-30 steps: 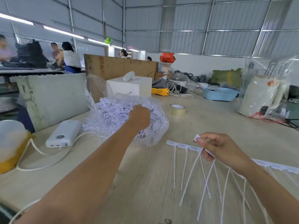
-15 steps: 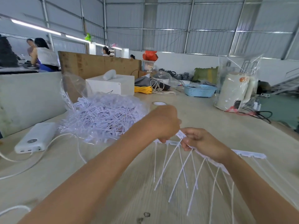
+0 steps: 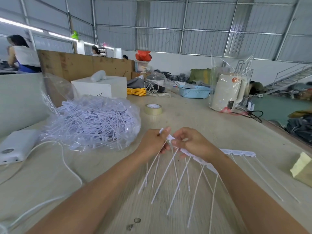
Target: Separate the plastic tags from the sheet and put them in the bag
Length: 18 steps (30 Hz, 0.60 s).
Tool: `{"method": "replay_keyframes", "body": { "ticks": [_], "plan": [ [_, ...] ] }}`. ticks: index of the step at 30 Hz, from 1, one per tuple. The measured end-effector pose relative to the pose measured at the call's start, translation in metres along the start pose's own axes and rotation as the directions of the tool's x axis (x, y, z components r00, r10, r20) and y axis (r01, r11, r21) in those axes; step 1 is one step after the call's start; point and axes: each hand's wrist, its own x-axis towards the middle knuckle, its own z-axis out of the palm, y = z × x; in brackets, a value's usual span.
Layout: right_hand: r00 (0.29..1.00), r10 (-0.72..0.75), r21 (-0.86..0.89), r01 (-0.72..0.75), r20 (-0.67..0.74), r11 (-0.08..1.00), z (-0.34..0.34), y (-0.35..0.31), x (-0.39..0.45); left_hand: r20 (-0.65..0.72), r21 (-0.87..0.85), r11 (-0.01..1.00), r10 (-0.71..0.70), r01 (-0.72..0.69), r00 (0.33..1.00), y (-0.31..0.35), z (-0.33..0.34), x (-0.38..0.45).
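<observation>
L hand (image 3: 152,142) is back from the bag (image 3: 94,122) and now pinches the end tag (image 3: 163,132) of the sheet (image 3: 236,152). R hand (image 3: 190,143) grips the strip beside it, just above the table (image 3: 194,119). Prob. next tear-off starting; bag sits near, to the left.

Right hand (image 3: 194,143) hid the middle part of the sheet (image 3: 236,152). Power bank (image 3: 16,146) was cut by the left edge, yellow block (image 3: 302,168) by the right edge. Tag strands were motion-blurred; exact pinch pt of left hand (image 3: 152,143) unclear.
</observation>
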Motion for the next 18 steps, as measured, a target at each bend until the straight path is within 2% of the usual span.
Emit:
{"method": "replay_keyframes", "body": {
  "ticks": [4, 10, 18],
  "plan": [
    [0.991, 0.013, -0.073, -0.004, 0.131, 0.997, 0.002, 0.002, -0.006, 0.0, 0.039, 0.997, 0.065, -0.065, 0.998, -0.003, 0.001, -0.001],
    [0.989, -0.116, -0.23, 0.135, 0.096, 0.964, 0.005, 0.002, 0.0, -0.014, 0.193, 0.979, 0.067, -0.063, 0.998, -0.001, -0.002, 0.007],
    [0.967, -0.237, -0.312, 0.255, 0.097, 0.915, 0.002, -0.007, -0.002, 0.073, 0.145, 0.989, -0.05, 0.039, 0.996, 0.011, -0.013, 0.009]
  ]
}}
